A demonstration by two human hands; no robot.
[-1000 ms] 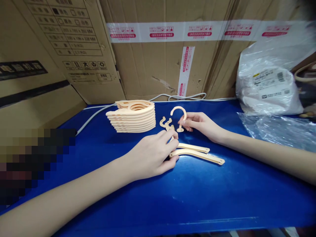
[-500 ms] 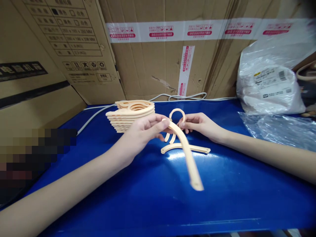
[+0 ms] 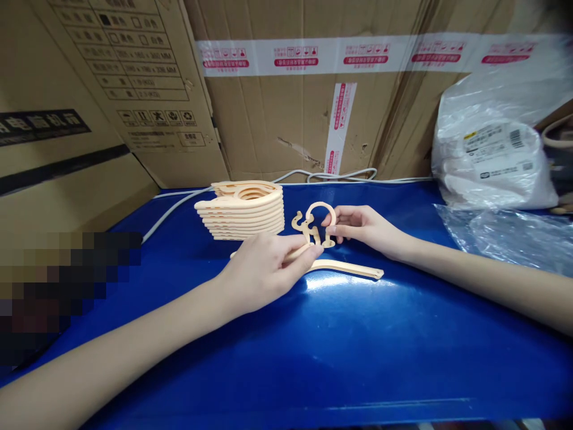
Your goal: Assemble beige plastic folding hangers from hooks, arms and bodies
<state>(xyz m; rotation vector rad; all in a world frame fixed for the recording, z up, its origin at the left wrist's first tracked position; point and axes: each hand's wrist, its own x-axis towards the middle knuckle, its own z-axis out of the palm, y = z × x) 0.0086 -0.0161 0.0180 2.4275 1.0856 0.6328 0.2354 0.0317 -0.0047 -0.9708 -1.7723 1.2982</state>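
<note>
My right hand (image 3: 360, 227) is closed on a cream plastic hanger hook (image 3: 320, 205), whose round loop stands up from its fingers. The hook's lower end carries small curled parts (image 3: 297, 222). My left hand (image 3: 264, 266) pinches a cream hanger arm (image 3: 299, 252) close to the foot of the hook; most of this arm is hidden behind the hand. Whether arm and hook are joined I cannot tell. Another curved hanger arm (image 3: 351, 267) lies on the blue table just below the hands, partly covered by my left fingers.
A stack of cream folded hangers (image 3: 242, 215) stands left of the hook on the blue table (image 3: 358, 358). Cardboard boxes (image 3: 277, 119) wall the back and left. White cables (image 3: 179, 197) run along the rear edge. Plastic-wrapped goods (image 3: 492, 155) and clear film (image 3: 505, 236) lie right.
My left hand has swung the hanger arm from pointing down toward me to lying leftward behind the hand, and has lowered slightly. My right hand stays in place with the hook.
</note>
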